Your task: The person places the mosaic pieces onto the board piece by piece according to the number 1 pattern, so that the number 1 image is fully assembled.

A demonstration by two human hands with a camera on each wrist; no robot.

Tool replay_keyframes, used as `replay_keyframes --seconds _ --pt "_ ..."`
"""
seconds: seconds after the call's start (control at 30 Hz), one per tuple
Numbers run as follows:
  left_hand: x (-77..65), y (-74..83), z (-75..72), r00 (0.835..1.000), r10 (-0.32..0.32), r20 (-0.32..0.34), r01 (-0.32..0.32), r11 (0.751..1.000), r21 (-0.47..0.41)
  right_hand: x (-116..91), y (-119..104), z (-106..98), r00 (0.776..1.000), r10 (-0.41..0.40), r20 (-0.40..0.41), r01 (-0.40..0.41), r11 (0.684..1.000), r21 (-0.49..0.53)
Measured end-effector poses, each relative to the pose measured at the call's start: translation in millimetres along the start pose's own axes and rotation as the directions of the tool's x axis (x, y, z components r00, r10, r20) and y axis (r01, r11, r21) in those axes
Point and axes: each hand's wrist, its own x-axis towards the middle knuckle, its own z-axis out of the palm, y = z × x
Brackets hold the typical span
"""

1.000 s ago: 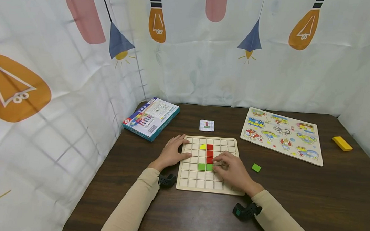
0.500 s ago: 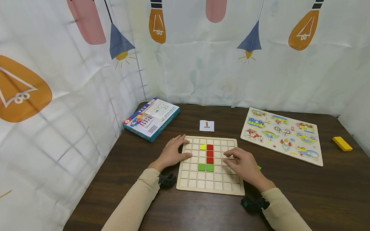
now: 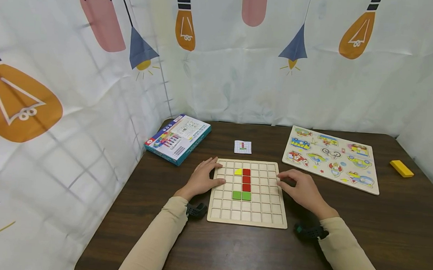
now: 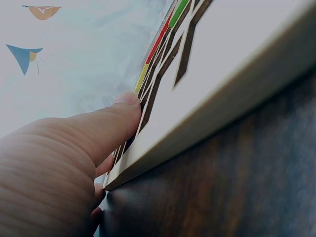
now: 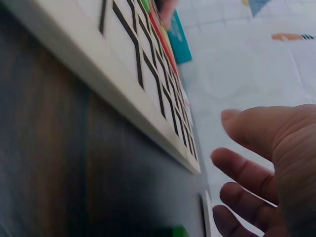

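Observation:
A square wooden grid board (image 3: 265,208) lies on the dark table. In its cells sit a yellow piece (image 3: 238,172), a column of red tiles (image 3: 246,180) and two green tiles (image 3: 241,195). My left hand (image 3: 199,181) rests at the board's left edge, thumb lying over the rim and fingers spread along the side. Over the board's right edge hovers my right hand (image 3: 305,190), loosely bent, with nothing between thumb and fingers. Low in the right wrist view, a loose green tile (image 5: 177,232) shows on the table; my right hand hides it from the head view.
Behind the board lies a small pattern card (image 3: 243,147). A flat teal-edged box (image 3: 178,139) is at the back left. The vehicle picture board (image 3: 342,156) lies back right, with a yellow block (image 3: 401,169) beyond it. Printed curtains stand around the table.
My right hand has moved away from the green tiles on the board, rightward to the board's right edge, covering the loose green tile. The left hand has stayed put.

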Motion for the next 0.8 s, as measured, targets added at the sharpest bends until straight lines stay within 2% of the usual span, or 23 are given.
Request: replay_keyframes --seconds 0.17,0.3,0.47,0.8 --pt "0.4 -0.2 0.2 1.0 0.003 0.002 -0.003 1.0 -0.003 -2.0 10.8 -11.3 0.996 0.069 0.055 -0.068 0.998 -0.017" --pt "0.0 -0.4 0.3 1.0 0.004 0.001 -0.004 1.0 -0.006 -4.1 18.6 -21.7 0.984 0.13 0.12 -0.127 0.991 -0.037" --pt "-0.4 -0.8 0.3 1.0 -0.005 0.004 0.005 1.0 -0.003 -6.9 27.0 -34.2 0.97 0.161 0.18 -0.152 0.986 -0.064" --pt "0.0 -1.8 0.5 1.0 -0.009 0.01 0.009 1.0 -0.003 -10.8 36.3 -51.4 0.959 0.203 0.199 -0.185 0.977 -0.106"
